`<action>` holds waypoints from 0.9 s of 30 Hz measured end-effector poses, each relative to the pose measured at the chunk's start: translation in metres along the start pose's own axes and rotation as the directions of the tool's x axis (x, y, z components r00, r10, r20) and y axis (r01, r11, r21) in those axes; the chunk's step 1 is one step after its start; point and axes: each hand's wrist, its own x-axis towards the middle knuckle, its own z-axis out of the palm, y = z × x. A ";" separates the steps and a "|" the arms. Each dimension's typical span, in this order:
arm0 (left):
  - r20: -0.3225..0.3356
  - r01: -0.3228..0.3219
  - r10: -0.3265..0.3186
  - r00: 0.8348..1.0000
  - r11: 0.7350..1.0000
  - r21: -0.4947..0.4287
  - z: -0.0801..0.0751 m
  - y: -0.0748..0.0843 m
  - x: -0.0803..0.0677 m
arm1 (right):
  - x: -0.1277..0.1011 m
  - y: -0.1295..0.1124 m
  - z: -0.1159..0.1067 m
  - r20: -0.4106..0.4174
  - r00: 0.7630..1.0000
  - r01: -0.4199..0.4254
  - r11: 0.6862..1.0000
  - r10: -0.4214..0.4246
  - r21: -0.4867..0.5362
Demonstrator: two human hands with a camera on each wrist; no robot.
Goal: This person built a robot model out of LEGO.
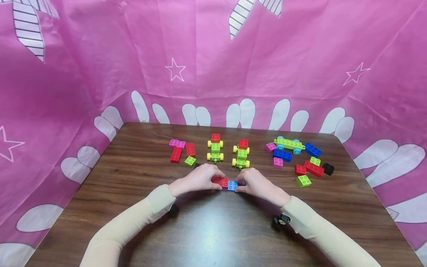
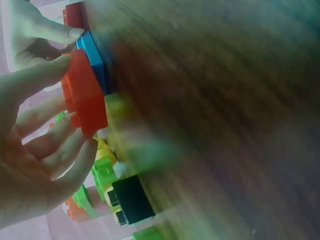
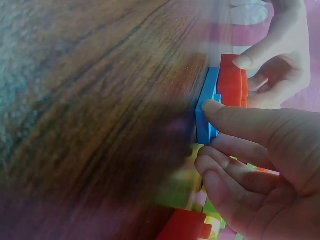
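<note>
My left hand (image 1: 199, 178) pinches a red toy brick (image 2: 85, 95) between thumb and fingers near the middle of the table. My right hand (image 1: 259, 184) holds the right end of a flat light-blue brick (image 3: 205, 112), its thumb against the near side. In the right wrist view the red brick sits over the left part of the blue one, and studs show on the blue end. The two hands face each other, close together. Fingers hide parts of both bricks. Beyond the left hand, a black brick (image 2: 132, 200) stands on the table.
Two lime wheeled bases with yellow wheels, topped with red bricks (image 1: 215, 138), stand behind the hands. Pink, red and lime bricks (image 1: 176, 154) lie at left. A lime base with blue wheels (image 1: 288, 144) and several blue, pink, red, lime and black bricks (image 1: 328, 169) are at right.
</note>
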 end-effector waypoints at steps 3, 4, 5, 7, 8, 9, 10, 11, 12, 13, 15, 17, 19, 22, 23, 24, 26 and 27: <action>-0.022 0.005 -0.006 1.000 0.999 -0.042 0.001 -0.001 0.001 | 0.001 0.000 0.000 -0.009 1.000 0.014 1.000 -0.014 -0.015; -0.030 0.005 -0.007 1.000 0.999 -0.048 0.002 -0.001 0.002 | 0.001 0.000 0.000 -0.009 1.000 0.016 1.000 -0.016 -0.016; -0.039 -0.001 -0.001 0.999 0.999 -0.048 0.002 -0.001 0.002 | 0.001 0.000 0.000 -0.009 1.000 0.018 1.000 -0.018 -0.016; -0.045 -0.003 0.001 0.999 0.999 -0.049 0.002 -0.001 0.003 | 0.001 0.000 0.000 -0.009 1.000 0.019 1.000 -0.019 -0.014; -0.043 -0.002 -0.001 0.999 0.999 -0.051 0.001 0.000 0.004 | 0.001 0.000 0.000 -0.009 1.000 0.018 1.000 -0.018 -0.012; -0.039 0.000 -0.002 0.999 0.999 -0.054 0.001 0.000 0.005 | 0.001 0.000 0.000 -0.009 1.000 0.019 1.000 -0.019 -0.011; -0.034 0.002 -0.004 0.999 0.998 -0.058 0.000 0.001 0.005 | 0.001 0.000 0.000 -0.008 1.000 0.019 1.000 -0.019 -0.009; -0.030 0.005 -0.006 1.000 0.998 -0.062 0.000 0.001 0.006 | 0.001 0.000 0.000 -0.008 1.000 0.018 1.000 -0.018 -0.007; -0.024 0.008 -0.010 1.000 0.998 -0.066 -0.001 0.002 0.007 | 0.001 0.000 0.000 -0.007 1.000 0.016 1.000 -0.016 -0.005; -0.017 0.014 -0.015 1.000 0.997 -0.072 -0.001 0.003 0.007 | 0.002 0.000 0.000 -0.006 1.000 0.014 1.000 -0.014 -0.003; -0.010 0.022 -0.023 1.000 0.996 -0.084 -0.002 0.004 0.008 | 0.002 0.000 0.000 -0.003 1.000 0.010 1.000 -0.010 0.000; -0.009 0.031 -0.032 0.999 0.996 -0.086 -0.002 0.005 0.009 | 0.002 0.000 0.000 0.000 1.000 0.006 1.000 -0.006 0.003; -0.008 0.043 -0.044 0.999 0.996 -0.084 -0.002 0.007 0.009 | 0.002 0.000 0.000 0.003 1.000 0.005 1.000 -0.005 0.005; -0.006 0.058 -0.059 0.998 0.996 -0.072 -0.001 0.008 0.010 | 0.003 0.001 0.000 0.006 1.000 0.006 1.000 -0.006 0.008; -0.006 0.060 -0.060 0.998 0.996 -0.071 -0.001 0.009 0.010 | 0.003 0.001 0.000 0.006 1.000 0.005 1.000 -0.005 0.009; -0.006 0.061 -0.061 0.998 0.996 -0.067 -0.001 0.009 0.010 | 0.003 0.001 0.000 0.006 1.000 0.004 1.000 -0.004 0.009; -0.009 0.056 -0.056 0.998 0.996 -0.066 0.000 0.009 0.010 | 0.003 0.001 0.000 0.007 1.000 0.005 1.000 -0.005 0.007; -0.012 0.052 -0.053 0.999 0.996 -0.066 0.000 0.009 0.009 | 0.004 0.002 0.000 0.007 1.000 0.007 1.000 -0.007 0.003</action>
